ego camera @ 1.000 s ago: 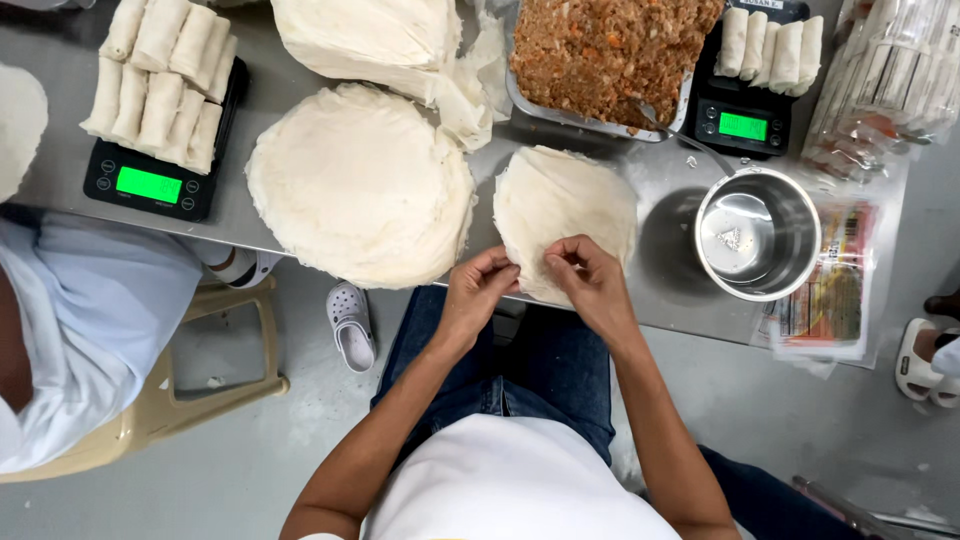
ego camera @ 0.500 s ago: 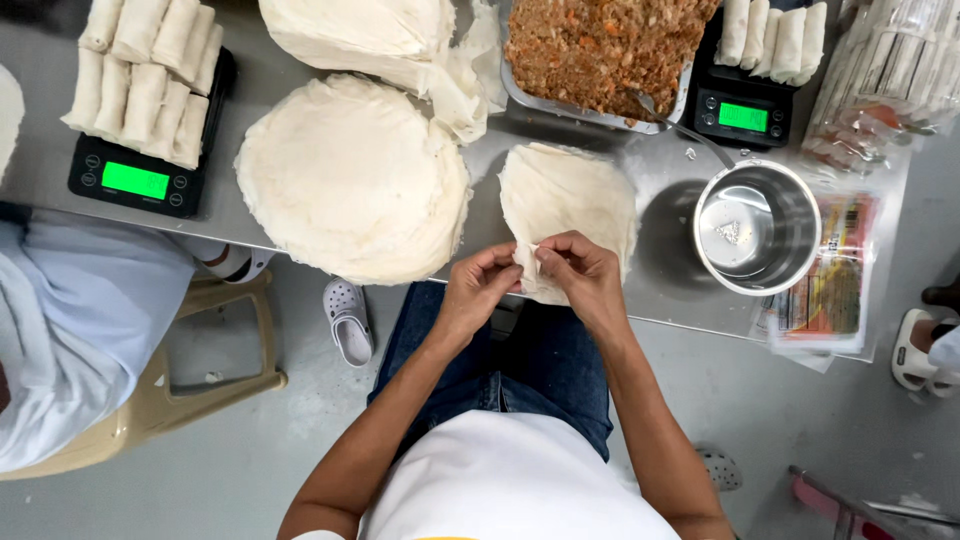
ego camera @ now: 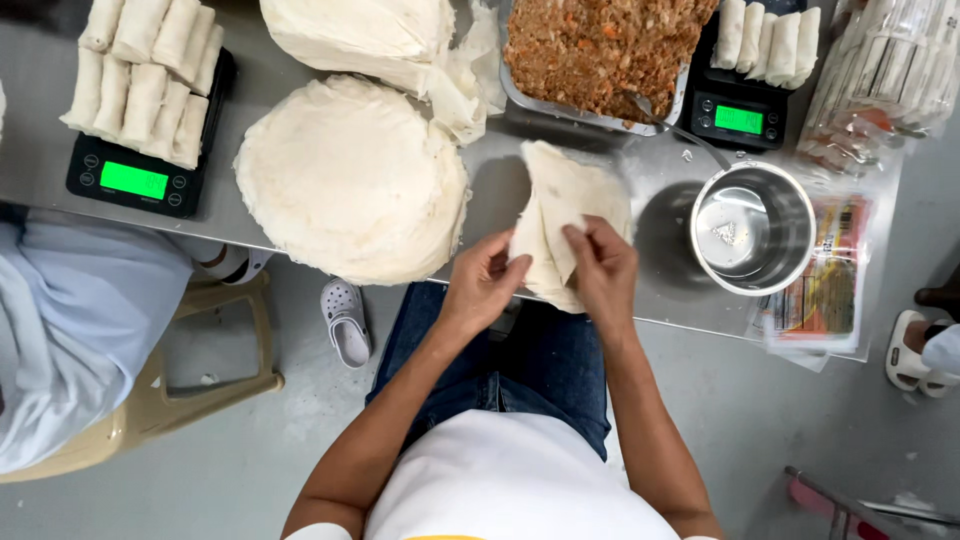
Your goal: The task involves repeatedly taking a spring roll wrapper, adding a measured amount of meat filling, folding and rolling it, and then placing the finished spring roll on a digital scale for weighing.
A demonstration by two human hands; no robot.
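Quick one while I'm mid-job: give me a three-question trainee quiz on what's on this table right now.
1. True or false: both hands grip the same thin wrapper sheet.
2. Which lies nearer the metal bowl: the tray of filling or the big wrapper stack?
3. What rests on top of both scales?

Key:
1. True. The left hand and right hand pinch one wrapper sheet, partly lifted and folded.
2. The tray of filling; the metal bowl sits below it, the wrapper stack farther left.
3. Finished rolls, on the left scale and right scale.
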